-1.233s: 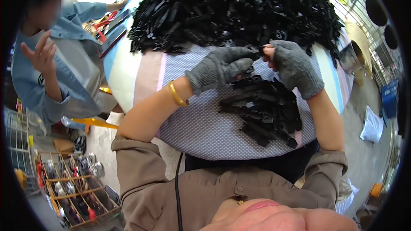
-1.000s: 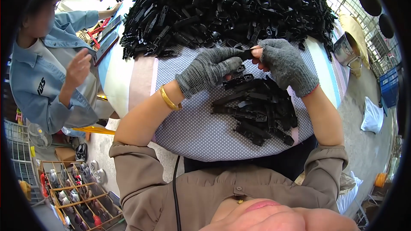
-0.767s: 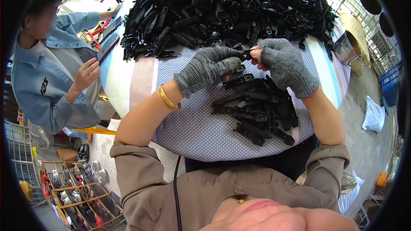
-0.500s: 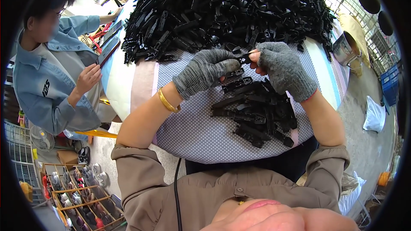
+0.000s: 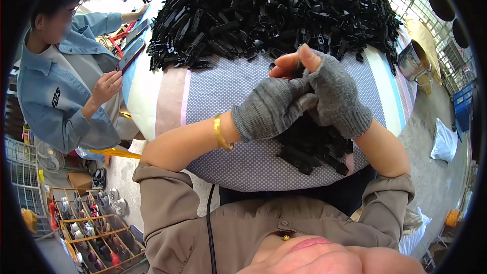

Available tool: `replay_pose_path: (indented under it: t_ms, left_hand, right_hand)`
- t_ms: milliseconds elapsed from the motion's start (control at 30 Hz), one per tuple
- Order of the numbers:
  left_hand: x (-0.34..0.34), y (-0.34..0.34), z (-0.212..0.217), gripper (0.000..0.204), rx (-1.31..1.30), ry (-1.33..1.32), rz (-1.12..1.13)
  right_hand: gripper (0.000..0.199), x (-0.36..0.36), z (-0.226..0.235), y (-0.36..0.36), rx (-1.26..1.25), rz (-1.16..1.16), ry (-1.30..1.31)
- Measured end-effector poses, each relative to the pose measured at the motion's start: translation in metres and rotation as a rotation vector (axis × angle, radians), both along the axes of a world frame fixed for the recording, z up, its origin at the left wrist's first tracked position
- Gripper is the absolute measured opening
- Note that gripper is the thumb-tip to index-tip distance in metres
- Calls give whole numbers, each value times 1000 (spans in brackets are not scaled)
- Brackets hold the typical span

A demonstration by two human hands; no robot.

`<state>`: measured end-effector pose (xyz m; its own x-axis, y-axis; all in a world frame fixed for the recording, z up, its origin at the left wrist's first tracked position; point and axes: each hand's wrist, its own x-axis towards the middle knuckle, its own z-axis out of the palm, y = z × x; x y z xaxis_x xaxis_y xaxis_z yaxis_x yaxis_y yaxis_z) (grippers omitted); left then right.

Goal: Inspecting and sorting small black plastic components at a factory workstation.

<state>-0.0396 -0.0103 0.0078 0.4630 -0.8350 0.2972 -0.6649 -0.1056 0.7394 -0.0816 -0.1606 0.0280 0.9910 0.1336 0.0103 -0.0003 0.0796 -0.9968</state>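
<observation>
Black pieces (image 5: 317, 153) nearside of right grip (image 5: 337, 94), heap (image 5: 274, 15) beyond

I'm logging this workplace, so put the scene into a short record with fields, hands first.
Left hand: grey-gloved, against the right; its grip is hidden
Right hand: grey-gloved, thumb raised; whether it holds anything is unclear
Near side: small pile of black pieces, partly hidden by the hands
Far side: large heap of black pieces
Surface: patterned cloth
Right edge: metal can
At left: person in blue jacket, one hand by a dark flat device
</observation>
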Motion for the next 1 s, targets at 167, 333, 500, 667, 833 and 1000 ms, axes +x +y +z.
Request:
replay_pose_path:
  t_ms: [167,333,500,667,833,1000]
  left_hand:
    - [5,-4,0,30,49,-164,7]
    - [-4,-4,6,34,253,-338,-69]
    - [36,18,5,25,-30,-395,110]
    - [97,62,2,27,709,-801,804]
    - [102,53,0,28,865,-844,670]
    - [80,45,16,30,565,-505,619]
  right_hand:
    - [72,5,-4,-15,-286,-19,-511]
    - [48,37,-16,-70,-237,-222,-296]
    - [28,40,-35,-48,-1315,-283,-441]
    - [25,40,-41,-41,-1397,-258,-496]
    - [20,32,-33,-45,-1485,-162,-579]
    - [15,20,-27,-42,-1664,-123,-581]
